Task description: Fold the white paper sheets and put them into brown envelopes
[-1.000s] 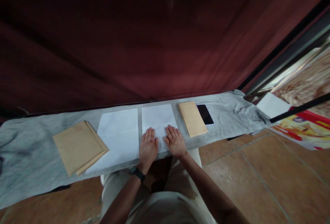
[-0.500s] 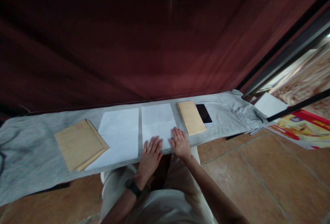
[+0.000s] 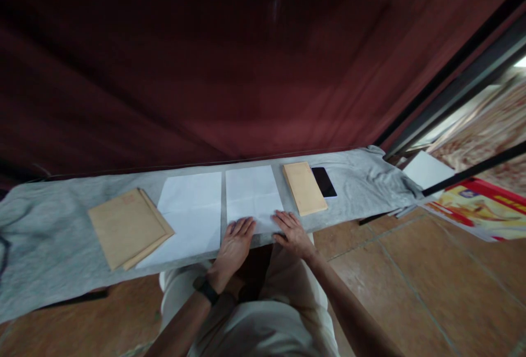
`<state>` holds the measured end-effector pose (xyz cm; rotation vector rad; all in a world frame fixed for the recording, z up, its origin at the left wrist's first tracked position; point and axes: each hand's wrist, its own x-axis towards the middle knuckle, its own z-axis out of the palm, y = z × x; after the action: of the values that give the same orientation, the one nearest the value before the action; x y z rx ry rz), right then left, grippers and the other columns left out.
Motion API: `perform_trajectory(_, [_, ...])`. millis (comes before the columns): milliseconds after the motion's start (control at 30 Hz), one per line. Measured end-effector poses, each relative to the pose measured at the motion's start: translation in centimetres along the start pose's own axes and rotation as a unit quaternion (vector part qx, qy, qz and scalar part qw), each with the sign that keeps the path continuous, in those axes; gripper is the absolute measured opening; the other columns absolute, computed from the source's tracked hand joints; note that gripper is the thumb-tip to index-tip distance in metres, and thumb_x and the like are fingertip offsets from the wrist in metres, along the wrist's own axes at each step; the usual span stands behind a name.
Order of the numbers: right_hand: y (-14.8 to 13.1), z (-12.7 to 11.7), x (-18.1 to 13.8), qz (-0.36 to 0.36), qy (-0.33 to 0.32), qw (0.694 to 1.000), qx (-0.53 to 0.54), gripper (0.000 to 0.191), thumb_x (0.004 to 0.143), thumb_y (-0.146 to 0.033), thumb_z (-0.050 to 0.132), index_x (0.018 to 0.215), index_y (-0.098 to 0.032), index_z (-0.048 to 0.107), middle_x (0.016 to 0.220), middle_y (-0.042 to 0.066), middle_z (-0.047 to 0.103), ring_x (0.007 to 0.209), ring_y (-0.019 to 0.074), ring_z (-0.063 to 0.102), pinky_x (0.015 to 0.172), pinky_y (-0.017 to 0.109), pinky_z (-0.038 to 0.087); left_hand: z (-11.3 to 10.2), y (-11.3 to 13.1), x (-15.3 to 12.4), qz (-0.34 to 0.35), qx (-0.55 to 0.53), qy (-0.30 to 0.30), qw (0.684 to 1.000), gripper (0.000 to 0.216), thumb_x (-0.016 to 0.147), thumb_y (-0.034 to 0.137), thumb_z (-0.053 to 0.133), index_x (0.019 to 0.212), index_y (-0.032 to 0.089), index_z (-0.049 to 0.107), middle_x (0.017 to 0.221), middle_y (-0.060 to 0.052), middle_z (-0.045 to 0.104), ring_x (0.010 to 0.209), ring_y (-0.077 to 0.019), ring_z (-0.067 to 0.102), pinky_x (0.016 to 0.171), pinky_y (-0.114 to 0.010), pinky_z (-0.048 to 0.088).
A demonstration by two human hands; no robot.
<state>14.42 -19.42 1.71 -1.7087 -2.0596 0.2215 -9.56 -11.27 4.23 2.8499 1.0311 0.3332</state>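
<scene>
White sheet [image 3: 252,190]: light, limp, easily creased, we judge; hold the near corners, where our left hand [image 3: 235,247] and right hand [image 3: 294,237] rest (whether pinching, we cannot tell).

Right sheet [image 3: 251,190] partly beneath fingers [image 3: 241,227]

The 2 hands [image 3: 236,247] [image 3: 294,234] have withdrawn to the near edge of 1 sheet [image 3: 251,188].

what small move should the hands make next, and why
Probably lift the near edge of the smaller-looking white sheet a little: the left hand and right hand are both at that edge, near its two corners, and a faint crease crosses the sheet, where it might fold.
</scene>
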Motion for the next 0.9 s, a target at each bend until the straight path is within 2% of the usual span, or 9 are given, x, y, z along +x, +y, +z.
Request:
perform_trajectory(167, [0.9, -0.8, -0.8, 0.018, 0.013, 0.996, 0.089, 0.069, 0.079, 0.0, 0.051, 0.143, -0.024, 0.056, 0.145, 0.008, 0.059, 0.137, 0.0224, 0.053, 0.116, 0.048, 0.044, -1.0, 0.7, -2.1, 0.016, -0.029, -0.021, 0.999, 0.05, 0.09, 0.006, 0.04, 0.129, 0.022, 0.066, 0.133, -0.007, 0.068, 0.126, -0.0229, 0.061, 0.111, -0.043, 0.044])
perform_trajectory(267, [1.1, -1.4, -2.0, 0.023, 0.013, 0.99, 0.136, 0.069, 0.074, 0.005, 0.047, 0.131, -0.029, 0.067, 0.136, 0.004, 0.066, 0.129, 0.0218, 0.06, 0.109, 0.047, 0.051, -1.7, 1.0, -4.2, 0.013, -0.058, -0.027, 0.998, 0.047, 0.092, 0.01, 0.04, 0.129, 0.024, 0.065, 0.127, -0.006, 0.072, 0.121, -0.0204, 0.064, 0.107, -0.04, 0.048])
perform_trajectory(367, [0.9, -1.9, -3.1, 0.026, 0.008, 0.983, 0.182, 0.066, 0.075, 0.005, 0.046, 0.126, -0.03, 0.07, 0.131, 0.003, 0.069, 0.125, 0.0211, 0.062, 0.108, 0.046, 0.051, -1.9, 0.0, -6.0, 0.008, -0.086, -0.022, 0.996, 0.044, 0.091, 0.015, 0.044, 0.127, 0.025, 0.066, 0.129, -0.005, 0.071, 0.12, -0.0208, 0.065, 0.106, -0.04, 0.051])
perform_trajectory(500, [0.5, -2.3, -3.5, 0.064, 0.02, 0.968, 0.24, 0.057, 0.081, -0.002, 0.049, 0.126, -0.03, 0.07, 0.131, 0.003, 0.069, 0.127, 0.0216, 0.061, 0.111, 0.045, 0.048, -1.6, -3.2, -6.9, -0.059, -0.17, 0.015, 0.984, 0.055, 0.079, 0.013, 0.048, 0.129, 0.026, 0.066, 0.134, -0.004, 0.068, 0.122, -0.0214, 0.065, 0.107, -0.041, 0.053])
perform_trajectory(633, [0.1, -2.6, -2.8, 0.12, 0.05, 0.952, 0.278, 0.034, 0.092, -0.022, 0.055, 0.119, -0.03, 0.074, 0.126, 0.005, 0.071, 0.122, 0.0241, 0.064, 0.109, 0.045, 0.049, -1.7, -5.5, -5.7, -0.129, -0.303, 0.046, 0.943, 0.041, 0.082, 0.02, 0.049, 0.115, 0.026, 0.073, 0.126, -0.004, 0.072, 0.117, -0.0208, 0.067, 0.105, -0.042, 0.054])
perform_trajectory(767, [0.0, -2.9, -1.5, 0.152, 0.083, 0.94, 0.294, 0.027, 0.096, -0.038, 0.056, 0.109, -0.027, 0.077, 0.114, 0.006, 0.076, 0.111, 0.0247, 0.069, 0.101, 0.042, 0.054, -2.1, -6.0, -3.8, -0.165, -0.384, 0.048, 0.907, 0.028, 0.084, 0.036, 0.058, 0.101, 0.026, 0.077, 0.116, -0.005, 0.076, 0.114, -0.0239, 0.069, 0.105, -0.043, 0.052])
perform_trajectory(900, [0.2, -2.7, 0.0, 0.17, 0.087, 0.936, 0.297, 0.029, 0.095, -0.045, 0.056, 0.107, -0.025, 0.074, 0.108, 0.005, 0.076, 0.106, 0.0247, 0.07, 0.095, 0.04, 0.055, -2.0, -5.8, -2.0, -0.232, -0.436, 0.062, 0.867, 0.031, 0.079, 0.05, 0.067, 0.09, 0.023, 0.077, 0.093, -0.004, 0.079, 0.092, -0.0243, 0.072, 0.088, -0.037, 0.057])
